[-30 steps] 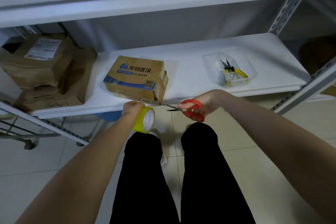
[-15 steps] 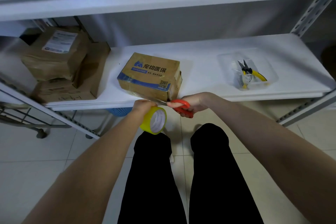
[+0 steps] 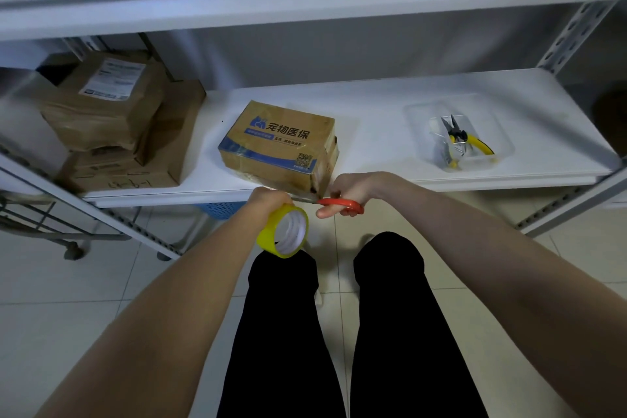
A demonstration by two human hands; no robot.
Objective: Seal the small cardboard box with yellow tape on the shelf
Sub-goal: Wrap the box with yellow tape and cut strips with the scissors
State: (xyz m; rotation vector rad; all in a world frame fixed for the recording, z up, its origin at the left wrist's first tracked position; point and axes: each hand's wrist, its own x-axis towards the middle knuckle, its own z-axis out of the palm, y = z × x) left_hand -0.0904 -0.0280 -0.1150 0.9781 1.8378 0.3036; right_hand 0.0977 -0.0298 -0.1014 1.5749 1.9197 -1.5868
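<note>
- The box (image 3: pixel 278 142) sits on the white shelf (image 3: pixel 380 105), left of centre. Its printed face is up and its near right corner is at the shelf's front lip.
- My left hand (image 3: pixel 268 200) is at the front edge, just below that corner. The fingers are curled over the top of the yellow tape (image 3: pixel 283 231) and grip the roll firmly.
- The roll hangs in front of and below the shelf edge, with its white core facing me.
- My right hand (image 3: pixel 353 185) is just right of the left one, at the box's near right corner. The fingers are closed through the red handles of the scissors (image 3: pixel 339 205), with one fingertip showing under the loop.
- The blades point left towards the left hand, running along the shelf lip under the box corner. I cannot tell whether they are parted or closed.
- I cannot make out a strip of tape between roll and box from this view.
- On the right of the shelf, well apart from the box, is a clear tray (image 3: pixel 417 115) holding yellow-handled pliers (image 3: pixel 464 141).
- At the left end of the shelf are stacked brown parcels (image 3: pixel 108 105), the top one with a white label.
- A blue basket (image 3: pixel 217 210) shows under the shelf, behind the left wrist.
- Legs (image 3: pixel 281 332) in black are below the hands, over a pale tiled floor.
</note>
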